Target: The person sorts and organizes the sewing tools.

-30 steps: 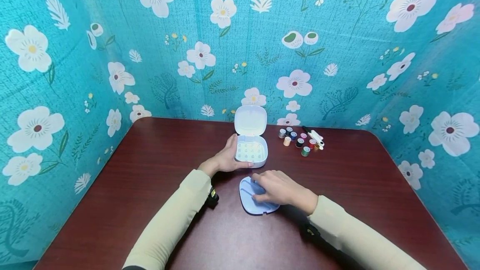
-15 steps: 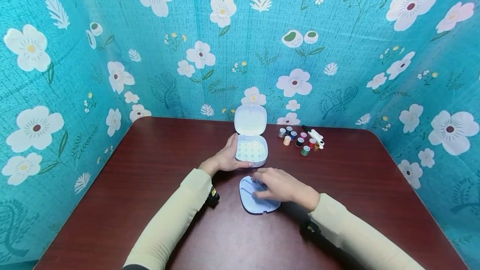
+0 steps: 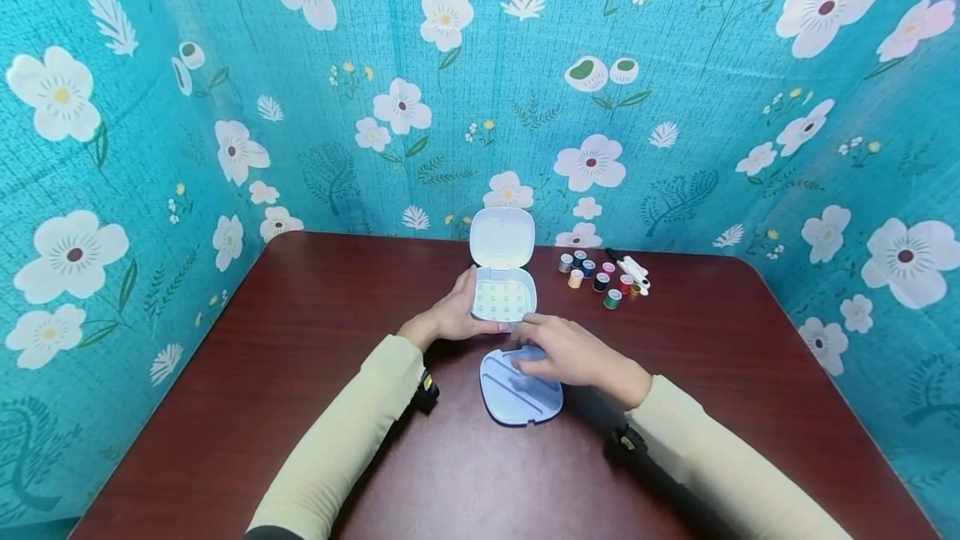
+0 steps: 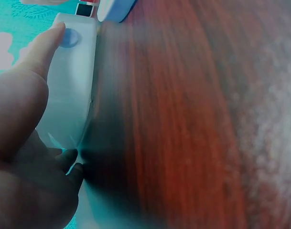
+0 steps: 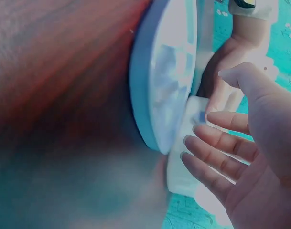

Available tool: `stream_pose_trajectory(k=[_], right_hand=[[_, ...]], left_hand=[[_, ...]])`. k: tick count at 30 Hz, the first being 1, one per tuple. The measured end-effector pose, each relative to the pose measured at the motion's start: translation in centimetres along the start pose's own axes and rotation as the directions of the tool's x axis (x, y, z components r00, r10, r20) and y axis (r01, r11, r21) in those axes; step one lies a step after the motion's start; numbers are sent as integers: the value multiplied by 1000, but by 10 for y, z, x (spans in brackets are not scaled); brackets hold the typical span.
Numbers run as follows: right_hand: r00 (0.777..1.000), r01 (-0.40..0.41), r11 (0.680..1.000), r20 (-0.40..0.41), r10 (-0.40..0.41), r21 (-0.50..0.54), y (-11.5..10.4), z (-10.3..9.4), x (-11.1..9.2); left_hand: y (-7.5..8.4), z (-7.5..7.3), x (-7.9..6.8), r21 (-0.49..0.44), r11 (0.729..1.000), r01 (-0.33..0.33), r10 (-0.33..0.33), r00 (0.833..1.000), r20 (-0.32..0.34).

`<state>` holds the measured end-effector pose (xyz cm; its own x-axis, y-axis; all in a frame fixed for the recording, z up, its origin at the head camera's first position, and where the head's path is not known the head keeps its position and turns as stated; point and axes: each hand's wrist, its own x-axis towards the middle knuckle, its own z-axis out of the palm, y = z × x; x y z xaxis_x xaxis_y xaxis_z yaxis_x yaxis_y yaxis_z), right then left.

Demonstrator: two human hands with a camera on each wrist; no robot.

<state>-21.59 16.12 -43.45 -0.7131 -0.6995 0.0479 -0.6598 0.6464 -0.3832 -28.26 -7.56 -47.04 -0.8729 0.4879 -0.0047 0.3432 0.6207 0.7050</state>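
A white box [image 3: 506,275] stood on the dark worktop [image 3: 420,482], its hinged lid [image 3: 502,237] tipped back toward the patterned cloth, which left the inside with its small printed marks facing the person. The left hand [image 3: 452,315] gripped the box at its near left corner, thumb laid along the front wall beside a round blue button [image 4: 70,38] and fingers bent about the side; that hold was probably meant to keep so light a case from sliding. Just in front of the box lay a pale blue tray [image 3: 513,394] with slanting ridges, set close perhaps so that both pieces sat within easy reach. The right hand [image 3: 573,350] hovered over the tray's far edge, near the front of the box, its fingers loosely spread and its palm bare in the wrist view, with nothing in its grasp; whether a fingertip touched the tray could not be told. Right of the box stood a cluster of thread spools [image 3: 601,282] beside a white tool [image 3: 636,270], apparently put aside to leave the hands room.
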Motion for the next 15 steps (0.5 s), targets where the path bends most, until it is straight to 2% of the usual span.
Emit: stream_pose_trajectory(k=[6,12,15], right_hand=[[999,-31,999,-42,29,-44,7,-12,-3],[992,-81,994,-105,73,-76,16,-18,-7],[988,-119,989,-112,108,-88,22,-19,-11]], left_hand=[[0,-2,1,-3,1000,11,-11,1000,11],[1,-1,-1,17,997,79,-80,996,39],[2,0,-1,18,997,73,-74,997,37]])
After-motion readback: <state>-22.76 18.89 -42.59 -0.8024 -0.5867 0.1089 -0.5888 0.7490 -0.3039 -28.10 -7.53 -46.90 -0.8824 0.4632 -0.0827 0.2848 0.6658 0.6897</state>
